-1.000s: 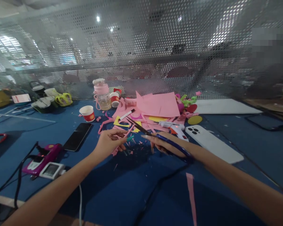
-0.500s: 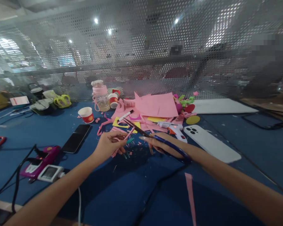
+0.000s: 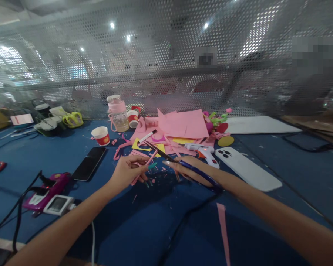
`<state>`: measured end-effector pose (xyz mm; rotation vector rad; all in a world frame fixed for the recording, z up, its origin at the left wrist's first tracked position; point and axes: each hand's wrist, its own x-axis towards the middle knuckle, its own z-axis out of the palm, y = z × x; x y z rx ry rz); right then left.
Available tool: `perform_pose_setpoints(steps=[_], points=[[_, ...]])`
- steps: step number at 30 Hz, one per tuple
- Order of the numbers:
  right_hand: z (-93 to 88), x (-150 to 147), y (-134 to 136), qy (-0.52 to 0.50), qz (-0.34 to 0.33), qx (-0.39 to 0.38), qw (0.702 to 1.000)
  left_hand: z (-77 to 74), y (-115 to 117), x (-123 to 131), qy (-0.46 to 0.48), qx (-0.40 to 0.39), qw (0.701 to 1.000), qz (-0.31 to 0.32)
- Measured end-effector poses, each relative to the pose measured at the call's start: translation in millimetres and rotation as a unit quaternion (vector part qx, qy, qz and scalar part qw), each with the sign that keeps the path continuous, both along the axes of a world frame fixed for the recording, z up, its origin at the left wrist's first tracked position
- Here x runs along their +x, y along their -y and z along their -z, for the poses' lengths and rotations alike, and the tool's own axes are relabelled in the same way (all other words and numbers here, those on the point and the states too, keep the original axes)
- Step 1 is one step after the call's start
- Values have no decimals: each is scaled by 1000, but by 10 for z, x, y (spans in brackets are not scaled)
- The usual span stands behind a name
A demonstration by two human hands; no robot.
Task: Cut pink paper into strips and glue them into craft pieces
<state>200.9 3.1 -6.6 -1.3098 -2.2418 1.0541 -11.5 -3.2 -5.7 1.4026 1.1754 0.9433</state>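
Pinched in my left hand (image 3: 133, 169) is a narrow pink strip (image 3: 152, 157), its tip pointing up and to the right. My right hand (image 3: 188, 169) is closed around blue-handled scissors (image 3: 198, 171), whose dark blades reach left across the strip's upper end. Whether the blades touch the strip I cannot tell. Small pink scraps (image 3: 153, 181) lie on the blue table under both hands. Just beyond them are pink sheets (image 3: 183, 125), yellow offcuts (image 3: 161, 149), a marker pen (image 3: 147, 136) and a white glue gun (image 3: 208, 152).
Left of my hands lie a black phone (image 3: 90, 163), a paper cup (image 3: 101, 136) and a purple power strip (image 3: 48, 192) with cables. A white phone (image 3: 248, 169) lies at right. A pink bottle (image 3: 118, 114) stands behind. One long pink strip (image 3: 223, 229) rests near the front.
Both hands keep nearly the same pose, with the strip and scissors held as before. The whole view has shifted very slightly.
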Motion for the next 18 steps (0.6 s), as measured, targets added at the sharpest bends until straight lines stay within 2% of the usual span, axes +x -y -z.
perform_pose_setpoints(steps=[4, 8, 15, 18], points=[[38, 9, -1, -4, 9, -27, 1000, 18, -8, -3, -6, 1, 1000, -1], [-4, 10, 12, 7, -11, -29, 1000, 17, -16, -5, -14, 10, 1000, 0], [-32, -32, 18, 90, 42, 77, 992, 15, -30, -12, -29, -1, 1000, 3], [-56, -59, 43, 100, 47, 86, 990, 28, -36, -19, -29, 0, 1000, 4]])
